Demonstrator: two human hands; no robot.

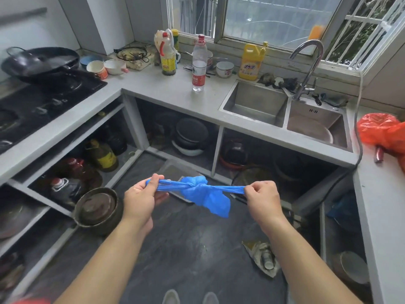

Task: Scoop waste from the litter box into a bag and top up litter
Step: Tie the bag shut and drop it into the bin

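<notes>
- Head view, looking down into a cramped kitchen corner: a person's two bare forearms reach forward over a dark floor (197, 249), both hands raised in mid-air in front of the body.
- Between the hands stretches a blue plastic bag (203, 191), pulled taut into a thin horizontal band with a knot at its middle; a loose flap hangs below the knot.
- The left hand (142, 198) pinches the bag's left end, thumb and fingers (156, 179) curled around the twisted plastic.
- The right hand (263, 198) grips the right end the same way, fingers closed around it.
- The bag is clear of every surface, well apart from the counter (166, 88) and hanging above the floor.
- No litter box or scoop is visible, so the scooping place cannot be told from here.
- Behind, the counter carries a clear water bottle (199, 64), a yellow detergent jug (251, 62), bowls and a steel double sink (285, 113); a wok (39, 60) sits on the stove at left, and a red bag (381, 130) lies on the counter at right.
- Open shelves below hold oil bottles and pots.
- Risk, as a judgement: the thin plastic looks strained, and pulling harder could tear it or tighten the knot.
- If it is a knot being undone, a ripped bag would leak waste later.
</notes>
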